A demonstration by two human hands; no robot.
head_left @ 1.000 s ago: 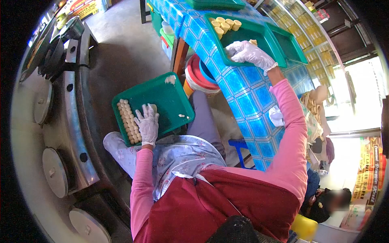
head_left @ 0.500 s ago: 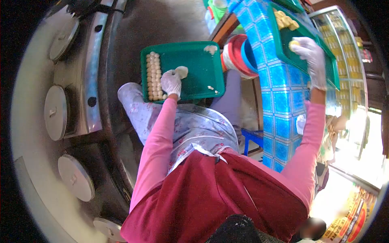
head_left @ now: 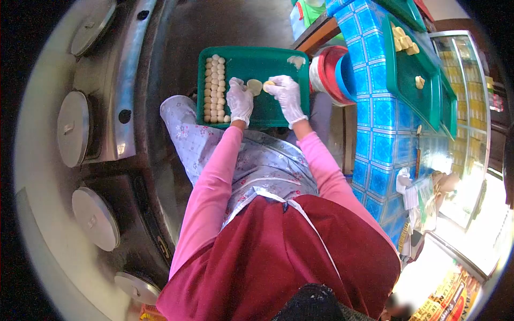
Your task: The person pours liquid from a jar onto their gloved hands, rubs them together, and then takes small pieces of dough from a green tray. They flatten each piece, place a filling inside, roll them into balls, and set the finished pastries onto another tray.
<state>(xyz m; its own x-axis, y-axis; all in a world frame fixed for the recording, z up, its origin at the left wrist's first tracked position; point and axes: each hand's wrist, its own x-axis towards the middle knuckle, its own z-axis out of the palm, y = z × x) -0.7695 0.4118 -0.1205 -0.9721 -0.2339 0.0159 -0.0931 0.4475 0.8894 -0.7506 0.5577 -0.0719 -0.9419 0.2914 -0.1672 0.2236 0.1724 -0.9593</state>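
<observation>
Head view, left fingers: a flat pale dough disc [head_left: 255, 86] is being held at its edge by the gloved left hand [head_left: 240, 100], the fingers being closed narrowly.
Right fingers: a small yellow piece [head_left: 268, 84] is being pinched at the fingertips of the gloved right hand [head_left: 284, 96], just beside the disc.
Lap tray: both hands are being held over a green tray [head_left: 278, 115], which is being supported across the lap.
Dough balls: close-set rows of small pale balls [head_left: 214, 88] are being contained along the tray's left side, a single ball [head_left: 227, 119] being placed beside their near end.
Dough lump: a pale, irregular lump [head_left: 296, 61] is being carried in the tray's far right corner.
Tubs: a red tub [head_left: 331, 64] and a blue tub [head_left: 347, 77] are being seen between tray and tabletop.
Tabletop: at the right, the tabletop [head_left: 383, 112] is being covered by blue checked cloth.
Tabletop tray: a cluster of yellow pieces [head_left: 402, 40] is being borne at the far end of a second green tray [head_left: 404, 72], one lone piece [head_left: 420, 82] being left apart.
Stove side: round lids [head_left: 73, 128] are being shown at the left.
</observation>
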